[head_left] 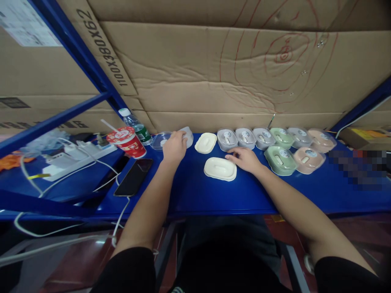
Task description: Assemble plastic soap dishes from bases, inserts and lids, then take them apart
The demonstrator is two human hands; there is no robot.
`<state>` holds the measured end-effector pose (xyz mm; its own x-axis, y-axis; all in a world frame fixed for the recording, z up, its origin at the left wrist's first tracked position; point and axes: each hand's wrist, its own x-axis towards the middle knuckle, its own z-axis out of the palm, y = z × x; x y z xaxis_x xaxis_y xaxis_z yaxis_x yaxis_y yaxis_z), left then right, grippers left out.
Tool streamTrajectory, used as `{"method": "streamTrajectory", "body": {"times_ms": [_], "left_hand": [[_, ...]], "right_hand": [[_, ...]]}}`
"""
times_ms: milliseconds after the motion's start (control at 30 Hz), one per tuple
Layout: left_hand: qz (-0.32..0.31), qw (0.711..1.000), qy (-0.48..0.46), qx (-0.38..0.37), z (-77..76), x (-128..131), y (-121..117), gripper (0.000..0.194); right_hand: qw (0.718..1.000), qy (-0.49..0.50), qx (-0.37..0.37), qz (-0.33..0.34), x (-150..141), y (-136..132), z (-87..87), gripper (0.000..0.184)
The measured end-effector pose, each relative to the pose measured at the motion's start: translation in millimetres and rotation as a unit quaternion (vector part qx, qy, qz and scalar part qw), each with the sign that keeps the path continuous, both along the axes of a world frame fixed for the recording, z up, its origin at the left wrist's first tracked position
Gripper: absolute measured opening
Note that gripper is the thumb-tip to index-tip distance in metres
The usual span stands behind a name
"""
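Observation:
My left hand (174,147) reaches to the back of the blue table, its fingers bent down and closed. It lies between a clear plastic lid (159,141) on its left and a whitish translucent plastic piece (188,137) at its fingertips; what it grips is hidden. My right hand (245,159) rests with fingers loosely apart and holds nothing. Its fingertips are near the right rim of a cream oval plastic tray (220,169). Behind that tray lies a smaller cream plastic piece (206,143) with a raised edge.
Lidded containers in grey (227,139), green (280,160) and pink (309,160) stand in rows on the right. To the left are a red paper cup (127,142) with a straw, a water bottle (139,129), a phone (133,177) and a power strip (79,160) with cables. Cardboard (183,61) backs the table.

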<state>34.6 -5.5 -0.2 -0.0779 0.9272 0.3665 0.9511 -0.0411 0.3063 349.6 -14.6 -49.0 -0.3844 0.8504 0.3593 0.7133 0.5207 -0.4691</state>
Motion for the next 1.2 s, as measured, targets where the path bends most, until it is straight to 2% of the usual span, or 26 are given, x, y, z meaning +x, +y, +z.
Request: {"method": "streamTrajectory", "body": {"times_ms": [100, 167, 267, 367, 433, 533, 600, 667, 733, 800, 867, 933, 1033, 1200], "left_hand": [[0.005, 0.997, -0.028, 0.074, 0.7, 0.7, -2.7, 0.036], [-0.015, 0.991, -0.050, 0.122, -0.8, 1.4, -3.1, 0.035], [-0.076, 0.972, -0.100, 0.199, -3.3, 4.0, -2.9, 0.032], [-0.161, 0.940, -0.192, 0.232, -1.5, 10.1, -5.9, 0.029], [-0.226, 0.914, -0.281, 0.187, 1.8, 16.2, -10.9, 0.029], [-0.309, 0.847, -0.431, 0.037, 5.2, 27.1, -19.9, 0.038], [-0.326, 0.800, -0.500, -0.056, 4.3, 34.6, -23.8, 0.042], [-0.310, 0.783, -0.527, -0.112, 0.8, 40.9, -24.2, 0.043], [-0.276, 0.804, -0.511, -0.126, -4.5, 45.2, -21.9, 0.044], [-0.246, 0.854, -0.445, -0.107, -10.2, 47.6, -18.5, 0.045], [-0.239, 0.909, -0.332, -0.080, -15.7, 48.8, -16.1, 0.042], [-0.256, 0.943, -0.201, -0.070, -20.4, 50.3, -15.7, 0.037], [-0.271, 0.956, -0.067, -0.086, -24.6, 54.2, -17.7, 0.033], [-0.225, 0.968, 0.022, -0.105, -27.0, 57.5, -20.1, 0.031]], "right_hand": [[0.999, 0.023, 0.022, -0.004, 4.7, -1.8, 3.6, 0.036], [0.999, 0.027, 0.027, -0.001, 5.4, -2.3, 4.5, 0.036], [0.999, 0.034, 0.023, 0.011, 3.8, -2.6, 3.4, 0.037], [0.998, 0.052, 0.019, 0.002, 2.9, -2.8, 2.0, 0.051], [0.997, 0.072, 0.020, -0.015, 3.9, -3.2, 2.5, 0.065], [0.992, 0.115, 0.042, -0.030, 6.4, -6.0, 6.1, 0.080], [0.988, 0.132, 0.065, -0.037, 7.4, -9.7, 10.4, 0.071], [0.988, 0.128, 0.073, -0.049, 7.2, -14.4, 15.8, 0.060], [0.992, 0.095, 0.052, -0.066, 5.9, -19.0, 22.2, 0.060], [0.996, 0.037, 0.002, -0.080, 4.2, -22.4, 29.1, 0.063], [0.994, -0.037, -0.064, -0.085, 3.0, -24.4, 35.9, 0.064], [0.983, -0.105, -0.128, -0.082, 2.6, -25.4, 41.7, 0.064], [0.962, -0.177, -0.195, -0.072, 2.6, -25.6, 47.0, 0.063], [0.937, -0.250, -0.236, -0.055, -2.0, -24.3, 43.5, 0.064]]}}
